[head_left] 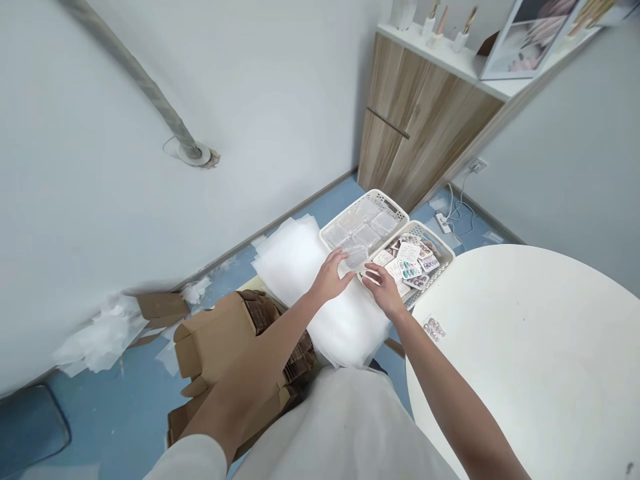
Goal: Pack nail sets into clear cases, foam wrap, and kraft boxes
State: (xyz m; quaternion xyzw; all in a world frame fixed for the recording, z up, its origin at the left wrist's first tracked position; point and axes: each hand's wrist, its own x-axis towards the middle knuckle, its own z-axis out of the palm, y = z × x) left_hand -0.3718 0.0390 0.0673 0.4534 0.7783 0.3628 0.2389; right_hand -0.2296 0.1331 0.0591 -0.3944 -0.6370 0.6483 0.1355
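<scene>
Both my hands reach to the near end of a white basket (384, 198) filled with clear plastic packets (364, 230). My left hand (330, 275) has its fingers curled round a clear packet (353, 259) at the basket's near corner. My right hand (383, 285) pinches the same packet's other side, over the rim between the two baskets. A second white basket (447, 253) beside it holds printed cards with coloured press-on nails (411, 267).
A stack of white foam sheets (310, 280) lies under the left forearm. An open cardboard box (235, 347) sits on the blue floor. A round white table (530, 360) at right bears a small nail packet (434, 328). A wooden cabinet (420, 120) stands behind.
</scene>
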